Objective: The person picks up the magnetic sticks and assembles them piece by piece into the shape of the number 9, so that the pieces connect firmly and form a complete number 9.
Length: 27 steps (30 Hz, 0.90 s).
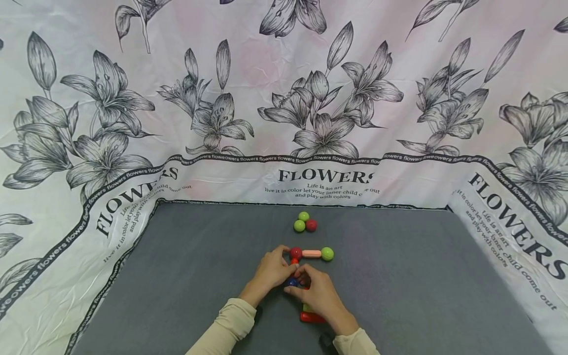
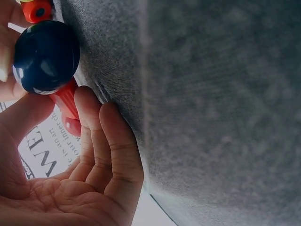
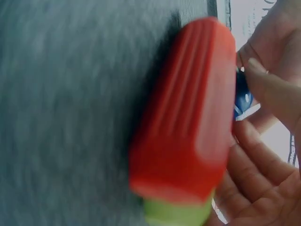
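My left hand (image 1: pixel 271 270) pinches a ridged red rod (image 2: pixel 66 100) between thumb and fingers. A glossy dark blue ball (image 2: pixel 47 56) sits at this rod's near end. Thumb and fingers of my right hand (image 1: pixel 317 291) grip the blue ball from the near right side. The rod's far end meets a red ball (image 1: pixel 296 253), from which a pink rod (image 1: pixel 311 254) runs right to a green ball (image 1: pixel 327 254). My hands partly cover the rod and the blue ball in the head view.
Under my right wrist lies another ridged red rod (image 3: pixel 188 108), beside a yellow-green piece (image 3: pixel 176 213) that it partly hides. Farther back, two green balls (image 1: pixel 299 226) and a red ball (image 1: pixel 311 225) cluster on the grey tabletop (image 1: pixel 213 246). Flower-printed cloth (image 1: pixel 328 180) borders the table.
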Motion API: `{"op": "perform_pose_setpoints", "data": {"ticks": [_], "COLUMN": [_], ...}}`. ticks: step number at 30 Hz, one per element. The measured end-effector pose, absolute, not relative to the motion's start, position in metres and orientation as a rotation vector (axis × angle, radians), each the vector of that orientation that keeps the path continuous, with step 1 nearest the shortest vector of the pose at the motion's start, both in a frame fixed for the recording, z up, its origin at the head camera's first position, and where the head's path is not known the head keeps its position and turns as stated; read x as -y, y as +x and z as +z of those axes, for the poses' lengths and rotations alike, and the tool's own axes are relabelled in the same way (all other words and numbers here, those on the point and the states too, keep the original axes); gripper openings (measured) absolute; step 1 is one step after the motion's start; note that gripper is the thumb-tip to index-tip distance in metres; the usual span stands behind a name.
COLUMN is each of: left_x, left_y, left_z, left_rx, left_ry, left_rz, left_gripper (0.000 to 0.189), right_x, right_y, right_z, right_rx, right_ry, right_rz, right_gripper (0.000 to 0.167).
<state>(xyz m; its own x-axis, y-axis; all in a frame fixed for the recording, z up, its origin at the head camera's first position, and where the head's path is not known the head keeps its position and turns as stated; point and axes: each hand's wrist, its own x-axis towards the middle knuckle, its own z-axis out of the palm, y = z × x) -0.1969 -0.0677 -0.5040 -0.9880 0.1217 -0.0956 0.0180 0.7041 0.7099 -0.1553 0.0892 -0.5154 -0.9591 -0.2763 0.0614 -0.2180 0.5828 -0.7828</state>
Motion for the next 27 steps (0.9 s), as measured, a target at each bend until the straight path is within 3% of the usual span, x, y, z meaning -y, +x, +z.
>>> {"op": "perform_pose_setpoints", "data": {"ticks": [27], "left_x": [0.079], "left_y": [-0.185], "left_z": [-0.497], "left_rx": [-2.721], "left_ry": [0.134], "left_rz": [1.079], "left_gripper": [0.054], "right_x": [-0.136], "right_y": [-0.154], "right_z": [-0.509], "right_rx": [-2.786], "right_ry": [-0.420], "right_rz": [-1.150], "right_gripper": [0.020]}}
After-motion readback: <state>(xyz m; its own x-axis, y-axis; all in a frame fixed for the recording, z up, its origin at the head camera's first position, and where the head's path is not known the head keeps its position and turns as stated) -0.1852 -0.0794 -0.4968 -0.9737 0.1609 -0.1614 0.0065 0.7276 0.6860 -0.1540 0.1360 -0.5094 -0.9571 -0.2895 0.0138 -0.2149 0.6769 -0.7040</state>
